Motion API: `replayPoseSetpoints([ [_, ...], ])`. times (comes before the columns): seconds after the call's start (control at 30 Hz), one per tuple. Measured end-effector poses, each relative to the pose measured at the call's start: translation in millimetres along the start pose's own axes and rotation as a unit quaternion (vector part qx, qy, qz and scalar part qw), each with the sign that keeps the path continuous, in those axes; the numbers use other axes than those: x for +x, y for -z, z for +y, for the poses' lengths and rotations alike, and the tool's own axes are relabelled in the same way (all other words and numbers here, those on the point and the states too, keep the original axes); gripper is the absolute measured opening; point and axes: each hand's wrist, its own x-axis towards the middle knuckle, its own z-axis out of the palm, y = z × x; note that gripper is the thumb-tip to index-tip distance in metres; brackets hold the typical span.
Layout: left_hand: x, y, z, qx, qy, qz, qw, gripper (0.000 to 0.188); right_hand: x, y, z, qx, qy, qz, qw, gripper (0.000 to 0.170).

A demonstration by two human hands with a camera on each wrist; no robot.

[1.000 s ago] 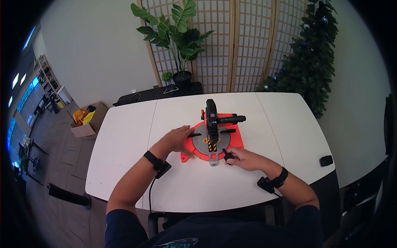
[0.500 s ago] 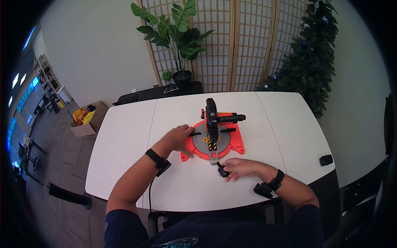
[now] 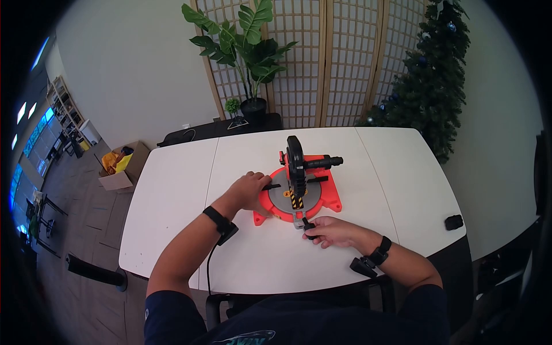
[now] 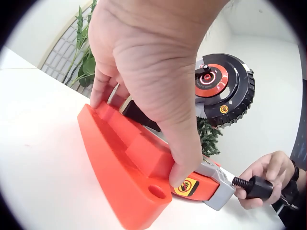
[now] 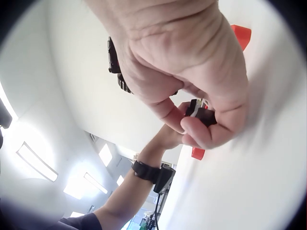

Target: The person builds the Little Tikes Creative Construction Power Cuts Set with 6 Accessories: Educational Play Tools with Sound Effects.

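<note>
A toy miter saw stands on the table, with a red base [image 3: 332, 198], a round grey turntable [image 3: 280, 199] and a black blade guard [image 3: 295, 161]. My left hand [image 3: 247, 191] grips the base's left side, thumb at the front and fingers toward the back. Between the thumb and fingers of my right hand [image 3: 334, 231] is a black knob [image 4: 260, 188] with a threaded shaft [image 4: 241, 182]. That shaft points at the grey front bracket [image 4: 220, 192], its tip right at the bracket's face. My right fingers partly cover the knob in the right wrist view.
A small black object [image 3: 453, 223] lies near the right edge of the white table [image 3: 172, 201]. Behind the table are a potted plant [image 3: 253, 109] and a decorated tree [image 3: 428, 86]. An open cardboard box [image 3: 135, 167] stands on the floor at left.
My right hand moved off the base's front right with the knob, came toward me, then shifted slightly forward to the front bracket. My left hand kept its grip on the base.
</note>
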Motion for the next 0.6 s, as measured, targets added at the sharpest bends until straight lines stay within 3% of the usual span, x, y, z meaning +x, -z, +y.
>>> replayPoseSetpoints([
  [0.27,1.2,-1.0,2.3,0.002,0.003,-0.004,1.0,0.102,-11.9,-12.3,-9.1,-0.037,-0.057,-0.023,0.997,0.024],
  [0.43,0.3,-3.7,12.0,-0.002,0.049,-0.03,0.998,0.103,-3.3,-5.8,-0.9,-0.038,-0.058,-0.043,0.997,0.024],
  [0.6,-5.1,-1.8,11.6,0.001,0.039,-0.038,0.999,0.106,1.2,-4.6,7.1,-0.039,-0.048,-0.037,0.997,0.026],
])
